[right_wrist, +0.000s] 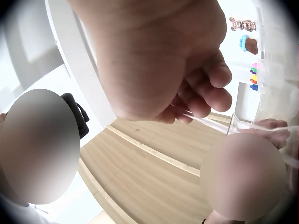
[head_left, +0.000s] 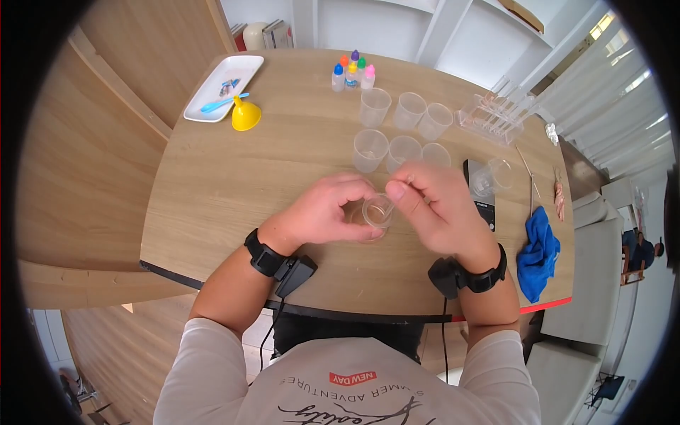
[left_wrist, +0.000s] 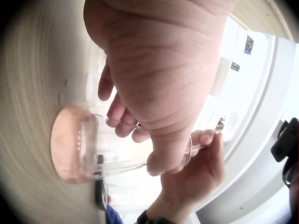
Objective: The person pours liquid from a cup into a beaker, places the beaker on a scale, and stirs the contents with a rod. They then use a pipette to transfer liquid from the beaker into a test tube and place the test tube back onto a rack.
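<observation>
My left hand [head_left: 319, 212] holds a clear glass conical flask [left_wrist: 100, 135] by its neck, with thumb and fingers around it. A shallow pool of pinkish-orange liquid [left_wrist: 67, 144] lies in its wide bottom, close over the wooden table. In the head view the flask's round mouth shows between my hands. My right hand [head_left: 435, 205] pinches a thin clear rod [right_wrist: 208, 122] between thumb and fingertips; it slants into the mouth. In the left wrist view, the left thumb overlaps the flask's mouth and hides part of the rod.
Several clear plastic cups [head_left: 370, 147] stand ahead, with dropper bottles [head_left: 352, 74] behind. Right are a black scale [head_left: 484, 212], a test tube rack [head_left: 496, 117] and a blue cloth [head_left: 538, 255]. A yellow funnel [head_left: 246, 115] and white tray [head_left: 202, 99] are far left.
</observation>
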`<state>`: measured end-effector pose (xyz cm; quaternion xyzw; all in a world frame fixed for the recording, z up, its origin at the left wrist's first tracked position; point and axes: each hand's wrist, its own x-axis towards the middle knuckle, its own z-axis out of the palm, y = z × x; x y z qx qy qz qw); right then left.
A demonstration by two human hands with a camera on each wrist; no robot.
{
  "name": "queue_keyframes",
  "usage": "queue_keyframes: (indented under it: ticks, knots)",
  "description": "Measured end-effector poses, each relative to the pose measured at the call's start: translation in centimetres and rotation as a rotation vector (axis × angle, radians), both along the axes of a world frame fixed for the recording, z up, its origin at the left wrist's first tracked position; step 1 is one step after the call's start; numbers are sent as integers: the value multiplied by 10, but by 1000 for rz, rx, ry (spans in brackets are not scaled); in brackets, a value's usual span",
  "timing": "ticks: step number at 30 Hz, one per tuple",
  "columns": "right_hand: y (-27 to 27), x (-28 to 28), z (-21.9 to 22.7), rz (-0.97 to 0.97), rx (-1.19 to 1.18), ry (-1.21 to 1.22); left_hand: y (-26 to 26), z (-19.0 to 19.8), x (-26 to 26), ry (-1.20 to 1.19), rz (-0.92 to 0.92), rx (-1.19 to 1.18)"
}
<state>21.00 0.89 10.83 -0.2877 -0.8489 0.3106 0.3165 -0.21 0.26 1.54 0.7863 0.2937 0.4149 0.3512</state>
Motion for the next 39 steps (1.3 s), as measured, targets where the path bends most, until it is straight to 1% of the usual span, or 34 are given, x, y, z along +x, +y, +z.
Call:
queue_keyframes:
  ticks: [1,3,4,6,7,9,10,12,13,15,16,18,19,21,22,25,27,28,30,31,33,34,36,37,39]
  knots:
    - [0,-1,-2,1,-2,0,0,0,0,7,4,8]
    - [1,-4,-6,-76,109,79,0,0,0,10,7,19]
    - [2,-3,-6,-76,111,79,0,0,0,14,9,32]
    - [5,-1,-6,69,72,25,0,3,0,17,5,26]
    - [3,0,-5,68,72,26,-1,4,0,19,2,19]
    - [-1,1,-2,-35,-42,3,0,3,0,28,7,23]
    - [0,0,-3,-34,-41,2,-1,3,0,37,12,25]
    - [3,-3,-6,-2,94,82,0,4,0,32,5,29]
    - [3,-2,-5,-3,95,83,0,4,0,28,-2,34]
    - [3,1,-3,97,-9,3,0,3,0,30,-1,33]
    - [1,0,-2,97,-9,2,0,3,0,33,0,29]
    - [-2,-1,0,-43,-18,5,0,3,0,26,4,42]
    - [-1,0,-1,-43,-17,5,0,3,1,19,7,54]
    - [3,1,-2,94,16,-7,-1,5,0,28,8,42]
    - [2,2,0,93,16,-7,-1,5,0,37,8,29]
    - [0,2,2,44,-22,-47,-2,5,0,31,11,36]
    - [0,-1,-2,-34,21,32,-1,4,0,24,4,30]
    - [0,0,-2,-34,21,33,-1,4,1,17,-4,24]
    - [2,1,-1,92,32,-14,-2,6,0,27,-1,12]
    - [1,2,1,91,31,-14,-2,7,0,35,2,-2]
    - [-2,4,5,-15,-46,-56,-2,6,0,29,4,10]
    - [-1,3,3,-14,-45,-56,-2,5,0,23,6,21]
    - [-1,-1,-3,-71,71,35,-1,4,0,15,6,26]
    - [0,-1,-3,-72,70,36,-1,4,0,8,4,31]
    - [1,0,-2,107,37,4,-1,4,0,24,0,16]
